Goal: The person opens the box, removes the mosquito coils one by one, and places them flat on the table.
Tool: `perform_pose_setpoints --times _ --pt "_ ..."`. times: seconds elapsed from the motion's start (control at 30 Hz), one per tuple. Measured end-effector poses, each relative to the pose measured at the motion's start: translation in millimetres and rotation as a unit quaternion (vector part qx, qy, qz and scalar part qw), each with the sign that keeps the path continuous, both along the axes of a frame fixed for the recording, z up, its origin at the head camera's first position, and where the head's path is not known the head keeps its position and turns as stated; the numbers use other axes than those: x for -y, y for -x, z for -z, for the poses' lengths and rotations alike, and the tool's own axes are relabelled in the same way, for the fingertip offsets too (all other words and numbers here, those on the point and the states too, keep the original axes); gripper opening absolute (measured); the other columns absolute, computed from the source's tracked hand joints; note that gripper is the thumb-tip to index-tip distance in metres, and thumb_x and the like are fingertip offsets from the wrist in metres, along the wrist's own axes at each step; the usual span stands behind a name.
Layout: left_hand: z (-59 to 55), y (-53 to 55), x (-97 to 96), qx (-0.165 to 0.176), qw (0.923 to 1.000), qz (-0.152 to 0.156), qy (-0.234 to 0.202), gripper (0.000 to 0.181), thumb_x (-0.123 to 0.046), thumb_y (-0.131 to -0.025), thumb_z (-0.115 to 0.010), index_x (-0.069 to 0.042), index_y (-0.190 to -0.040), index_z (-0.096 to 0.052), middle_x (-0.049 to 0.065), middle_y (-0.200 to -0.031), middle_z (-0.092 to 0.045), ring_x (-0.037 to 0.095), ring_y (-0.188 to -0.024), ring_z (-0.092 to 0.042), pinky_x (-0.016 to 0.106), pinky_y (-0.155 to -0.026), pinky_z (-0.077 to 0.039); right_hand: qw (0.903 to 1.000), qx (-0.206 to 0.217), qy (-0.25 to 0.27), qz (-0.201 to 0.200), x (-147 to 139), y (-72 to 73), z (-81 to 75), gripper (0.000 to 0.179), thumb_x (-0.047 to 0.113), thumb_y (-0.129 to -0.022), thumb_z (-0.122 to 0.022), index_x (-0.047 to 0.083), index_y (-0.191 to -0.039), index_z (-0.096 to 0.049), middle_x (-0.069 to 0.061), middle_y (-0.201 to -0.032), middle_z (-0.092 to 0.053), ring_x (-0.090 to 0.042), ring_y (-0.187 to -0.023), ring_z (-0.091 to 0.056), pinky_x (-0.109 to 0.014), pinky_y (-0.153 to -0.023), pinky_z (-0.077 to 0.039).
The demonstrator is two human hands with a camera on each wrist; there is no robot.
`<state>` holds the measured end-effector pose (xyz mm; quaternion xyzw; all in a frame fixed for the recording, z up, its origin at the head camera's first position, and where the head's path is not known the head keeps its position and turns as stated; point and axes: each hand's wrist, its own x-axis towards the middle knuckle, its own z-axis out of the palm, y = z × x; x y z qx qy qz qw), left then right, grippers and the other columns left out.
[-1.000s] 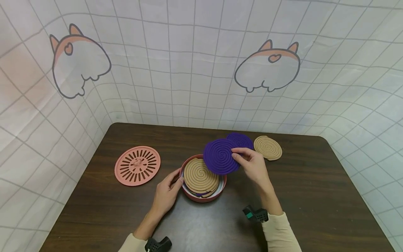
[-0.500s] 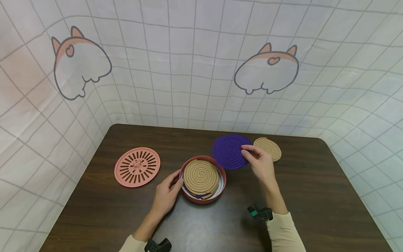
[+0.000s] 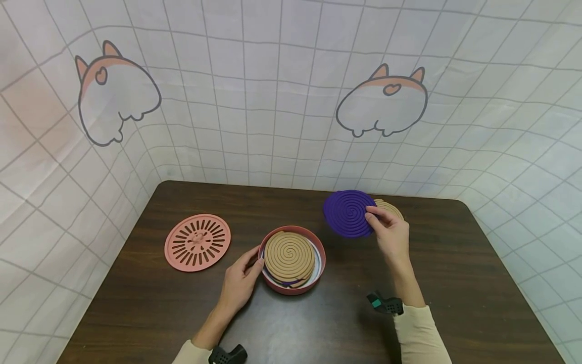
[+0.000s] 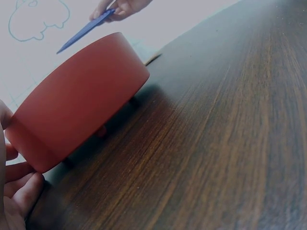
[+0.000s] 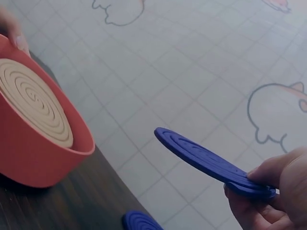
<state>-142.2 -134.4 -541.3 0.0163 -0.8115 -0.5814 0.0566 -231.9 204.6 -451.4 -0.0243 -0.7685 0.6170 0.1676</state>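
Observation:
My right hand pinches a purple mosquito coil by its right edge, thumb on top. It holds the coil raised off the table, as the right wrist view shows. A second purple coil lies below, mostly hidden in the head view by the held one. My left hand grips the left rim of a round red mosquito coil box, thumb at the rim and fingers outside. Inside sits a stack of coils with a tan mosquito coil on top and purple edges showing beneath.
A pink slotted lid lies on the dark wooden table, left of the box. Another tan coil lies near the back edge, partly covered by my right hand. A white checked cloth rises behind the table.
My right hand has carried the purple coil from over the box to the right and back, above the other purple coil. The left hand has stayed at the box.

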Motion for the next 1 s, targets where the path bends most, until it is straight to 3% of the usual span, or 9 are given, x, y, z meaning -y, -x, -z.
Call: perform_pose_setpoints --times 0.13,0.27,0.37,0.5,0.77,1.0 --pt "0.8 0.1 0.2 -0.001 1.0 -0.002 0.002 0.04 -0.032 -0.1 -0.061 -0.02 -0.138 -0.061 0.002 -0.133 -0.067 0.016 -0.122 -0.064 0.036 -0.1 -0.053 0.9995 0.021 0.014 0.018 -8 2.2 0.4 0.025 0.01 -0.09 -0.074 -0.002 -0.111 -0.075 0.014 -0.091 -0.071 0.002 -0.071 -0.065 -0.012 -0.064 -0.053" --pt "1.5 -0.1 0.6 -0.001 1.0 -0.003 0.006 0.04 -0.033 -0.1 -0.061 -0.02 -0.138 -0.061 0.003 -0.134 -0.066 0.017 -0.123 -0.064 0.037 -0.101 -0.053 0.9985 0.032 0.035 0.027 -15 3.1 0.4 0.027 0.01 -0.091 -0.073 -0.003 -0.115 -0.073 0.01 -0.103 -0.069 0.002 -0.076 -0.068 -0.013 -0.067 -0.056" --pt "1.8 -0.6 0.9 -0.002 0.9999 -0.004 0.01 0.04 -0.034 -0.1 -0.061 -0.02 -0.138 -0.062 0.003 -0.134 -0.066 0.017 -0.123 -0.064 0.036 -0.101 -0.053 0.9984 0.027 0.036 0.034 -21 3.2 0.5 0.028 0.013 -0.092 -0.072 -0.003 -0.115 -0.072 0.009 -0.1 -0.071 0.001 -0.074 -0.069 -0.014 -0.064 -0.057" --pt "1.5 -1.0 0.8 -0.008 0.9998 -0.008 0.015 0.04 -0.033 -0.1 -0.061 -0.019 -0.138 -0.062 0.003 -0.133 -0.067 0.017 -0.122 -0.065 0.035 -0.099 -0.054 0.9986 0.012 0.03 0.041 -26 3.4 1.8 0.028 0.014 -0.092 -0.072 -0.003 -0.115 -0.072 0.009 -0.08 -0.072 -0.001 -0.065 -0.066 -0.016 -0.055 -0.055" --pt "0.7 -0.8 -0.2 -0.007 0.9999 -0.008 0.004 0.04 -0.031 -0.1 -0.062 -0.018 -0.137 -0.062 0.004 -0.132 -0.067 0.018 -0.121 -0.065 0.035 -0.099 -0.054 0.9952 0.002 0.073 0.065 -38 6.9 7.8 0.026 0.01 -0.09 -0.074 -0.005 -0.112 -0.073 0.006 -0.077 -0.072 -0.004 -0.064 -0.066 -0.017 -0.055 -0.055" --pt "-1.1 -1.0 -0.7 -0.011 0.9999 -0.003 -0.001 0.04 -0.032 -0.1 -0.062 -0.018 -0.138 -0.062 0.004 -0.132 -0.067 0.017 -0.121 -0.065 0.034 -0.099 -0.054 0.993 -0.004 0.044 0.109 -52 12.1 12.7 0.026 0.012 -0.091 -0.073 -0.004 -0.112 -0.074 0.012 -0.069 -0.066 -0.001 -0.06 -0.054 -0.012 -0.05 -0.042"
